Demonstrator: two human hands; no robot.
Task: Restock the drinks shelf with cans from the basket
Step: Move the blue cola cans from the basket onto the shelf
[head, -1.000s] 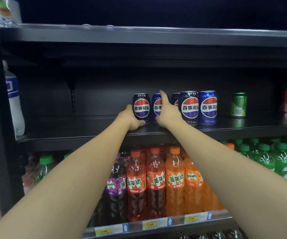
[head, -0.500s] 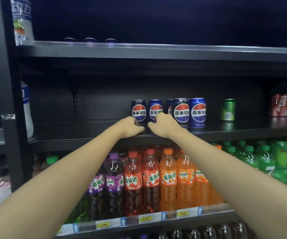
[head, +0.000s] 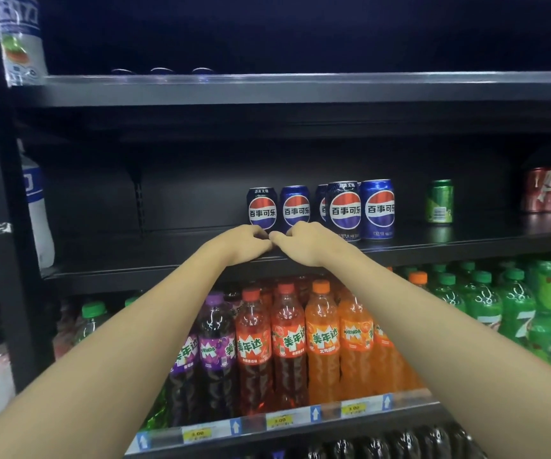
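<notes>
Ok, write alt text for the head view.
Both hands, left hand and right hand, meet empty at the front of a dark shelf, just before five upright Pepsi cans. A green can stands apart to the right; soda bottles fill the shelf below.

Five blue cola cans (head: 345,210) and one green can (head: 440,201) stand on the shelf (head: 466,241).

left hand (head: 246,241): released dark can (head: 262,208) | right hand (head: 304,240): off blue can (head: 296,207) | both withdrawn, fingers curled, fingertips meeting
</notes>
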